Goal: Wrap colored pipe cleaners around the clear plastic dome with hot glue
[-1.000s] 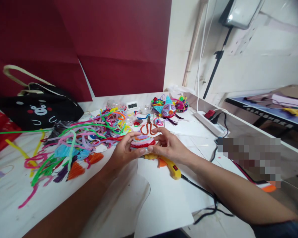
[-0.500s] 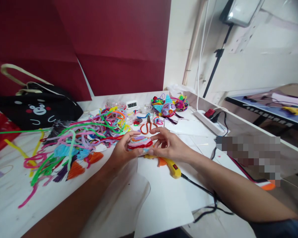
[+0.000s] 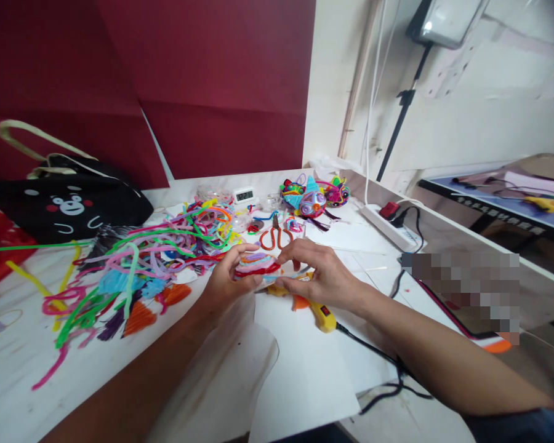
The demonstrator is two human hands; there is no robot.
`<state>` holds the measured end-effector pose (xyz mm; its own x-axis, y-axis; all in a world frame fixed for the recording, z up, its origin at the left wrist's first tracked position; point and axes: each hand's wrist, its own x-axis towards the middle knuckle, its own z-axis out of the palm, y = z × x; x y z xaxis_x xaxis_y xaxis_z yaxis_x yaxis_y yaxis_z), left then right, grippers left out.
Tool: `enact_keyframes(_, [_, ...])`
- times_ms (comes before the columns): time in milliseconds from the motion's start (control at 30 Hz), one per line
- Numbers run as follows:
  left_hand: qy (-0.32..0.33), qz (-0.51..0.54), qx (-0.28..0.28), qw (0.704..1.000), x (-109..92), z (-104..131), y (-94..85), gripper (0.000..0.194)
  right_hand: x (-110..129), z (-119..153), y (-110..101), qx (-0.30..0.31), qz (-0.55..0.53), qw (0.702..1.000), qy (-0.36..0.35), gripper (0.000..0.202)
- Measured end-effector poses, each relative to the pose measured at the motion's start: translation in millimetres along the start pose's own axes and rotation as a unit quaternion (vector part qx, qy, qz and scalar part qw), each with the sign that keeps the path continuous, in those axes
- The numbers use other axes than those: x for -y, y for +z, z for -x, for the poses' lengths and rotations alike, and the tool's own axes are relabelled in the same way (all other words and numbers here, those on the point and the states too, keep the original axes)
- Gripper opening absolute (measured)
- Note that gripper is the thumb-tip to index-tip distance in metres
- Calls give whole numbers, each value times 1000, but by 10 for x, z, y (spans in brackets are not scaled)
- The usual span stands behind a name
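Observation:
A striped piece of coiled pipe cleaners [image 3: 257,264], with pink, red, orange, lilac and light-blue rows, is held above the table. My left hand [image 3: 233,277] grips its left side, thumb below and fingers curled behind. At its right edge, my right hand [image 3: 316,271] has thumb and fingers bent around the border, near a light-blue strand; the exact contact is partly hidden. Just beneath the right hand lies a yellow glue gun [image 3: 323,317] with a black cord. Red-handled pliers [image 3: 276,234] rest just beyond the piece.
A tangle of colourful pipe cleaners [image 3: 180,237] spreads to the left, with orange tassels [image 3: 141,317] in front. Finished fuzzy ornaments [image 3: 311,200] and a small digital clock [image 3: 244,195] stand at the back. A black bag [image 3: 69,203] is far left; a power strip [image 3: 390,227] lies right.
The striped piece has tilted flatter and shifted slightly left. My right hand's fingers have curled further down along its right edge.

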<state>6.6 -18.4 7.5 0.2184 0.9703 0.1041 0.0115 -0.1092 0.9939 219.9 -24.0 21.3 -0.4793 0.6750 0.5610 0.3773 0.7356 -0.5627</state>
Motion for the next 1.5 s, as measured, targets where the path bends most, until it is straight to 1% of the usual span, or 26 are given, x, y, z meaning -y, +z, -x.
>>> enact_keyframes(100, [4, 8, 1, 1000, -10, 11, 10, 55, -15, 3, 15, -2, -6, 1000, -9, 15])
enact_keyframes(300, [11, 36, 5, 999, -16, 26, 22, 53, -17, -13, 47, -27, -31, 999, 22, 8])
enact_keyframes(567, [14, 47, 24, 998, 9, 18, 10, 52, -31, -11, 88, -53, -46, 996, 62, 8])
enact_keyframes(700, [12, 30, 36, 999, 3, 16, 13, 55, -45, -14, 97, -59, -61, 993, 77, 7])
enact_keyframes(867, [3, 7, 36, 999, -20, 25, 23, 59, -58, -8, 104, -52, -67, 993, 77, 7])
enact_keyframes(1100, [-1, 25, 20, 999, -15, 29, 40, 61, -33, -14, 101, -45, -50, 996, 63, 6])
enact_keyframes(1200, [-3, 32, 16, 999, -23, 27, 46, 61, -22, -8, 108, -45, -21, 998, 42, 5])
enact_keyframes(1300, [2, 37, 0, 999, -20, 13, 32, 56, -29, 1, 112, -63, 14, 998, -13, 4])
enact_keyframes(1400, [14, 41, -33, 999, 9, -18, -7, 55, -30, -1, 91, -107, 49, 989, -92, 7])
enact_keyframes(1500, [19, 45, -63, 997, 44, -60, -55, 58, -4, -13, 32, -145, 73, 978, -134, 9])
